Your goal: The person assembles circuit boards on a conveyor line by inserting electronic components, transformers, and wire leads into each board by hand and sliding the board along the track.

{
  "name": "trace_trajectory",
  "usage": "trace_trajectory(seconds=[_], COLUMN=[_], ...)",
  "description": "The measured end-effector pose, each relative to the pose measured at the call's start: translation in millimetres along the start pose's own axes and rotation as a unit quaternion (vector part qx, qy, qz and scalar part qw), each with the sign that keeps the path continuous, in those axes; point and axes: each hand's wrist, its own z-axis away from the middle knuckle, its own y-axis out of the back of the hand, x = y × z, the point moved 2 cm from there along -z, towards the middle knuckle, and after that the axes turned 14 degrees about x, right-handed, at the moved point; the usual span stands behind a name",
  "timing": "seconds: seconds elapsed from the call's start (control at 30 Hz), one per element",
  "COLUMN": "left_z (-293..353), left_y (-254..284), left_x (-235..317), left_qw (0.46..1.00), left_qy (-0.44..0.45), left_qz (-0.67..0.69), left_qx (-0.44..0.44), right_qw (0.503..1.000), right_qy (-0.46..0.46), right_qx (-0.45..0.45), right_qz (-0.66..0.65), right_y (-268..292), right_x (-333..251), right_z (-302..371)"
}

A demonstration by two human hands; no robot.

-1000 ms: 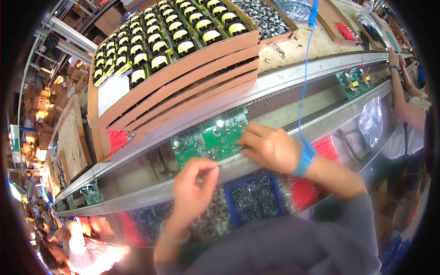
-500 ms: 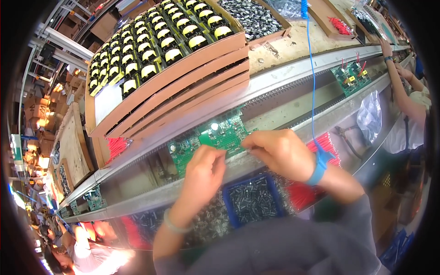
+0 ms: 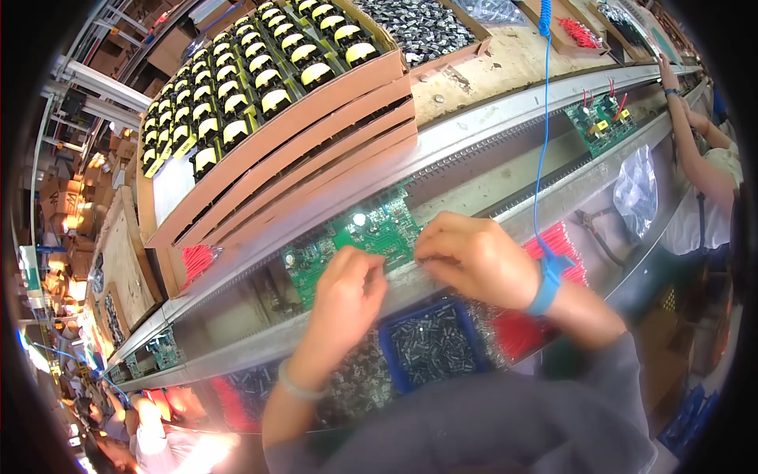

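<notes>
Green rectangular printed circuit board: it lay at the centre of the frame, between the two grey metal rails of the conveyor, tilted along the line. Your bare left hand was at its lower edge, thumb and forefinger drawn to a narrow pinch; whether they met or held a small part, you could not have told from this view. Your bare right hand, with the light-blue wrist strap, was at the board's right end, fingers curled and narrow; contents hidden, cannot tell.

Progress, as judged: partly populated. Done: small components sat along the upper edge, with a round white one near the middle. Left: plain green patches remained. By comparison, the green board with upright red wires and yellow blocks at upper right carried parts not visible on yours. Stock lay to hand: a blue plastic tray of small cylindrical parts at lower centre, and red wires beside it.
</notes>
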Motion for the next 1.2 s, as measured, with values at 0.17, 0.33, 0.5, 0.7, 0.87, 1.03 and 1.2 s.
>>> trace_trajectory(seconds=[0.17, 0.33, 0.5, 0.7, 0.87, 1.03, 1.2], left_z=[0, -1, -4, -4, 10, 42, 72], left_y=[-1, -3, -8, -11, 18, 62, 90], left_x=[1, 6, 9, 11, 17, -19, -20], left_qw=[1.000, 0.998, 0.996, 0.994, 0.999, 0.961, 0.904], left_qy=[-0.008, -0.043, -0.068, -0.084, 0.026, 0.169, 0.315], left_qz=[-0.007, -0.042, -0.055, -0.070, -0.023, 0.209, 0.260], left_qx=[-0.008, 0.003, -0.012, -0.016, 0.003, 0.056, 0.127], right_qw=[1.000, 1.000, 0.999, 0.998, 0.996, 0.985, 0.966], right_qy=[0.013, 0.013, 0.002, 0.020, 0.036, 0.145, 0.239], right_qx=[0.017, 0.018, 0.004, 0.002, -0.007, -0.047, -0.060], right_qz=[0.005, 0.005, 0.033, 0.067, 0.078, 0.076, 0.084], right_y=[-1, -2, 0, -1, -3, -32, -91], right_x=[2, 4, 3, 2, -6, -23, -22], right_z=[1, 2, 2, 0, -5, -22, -39])
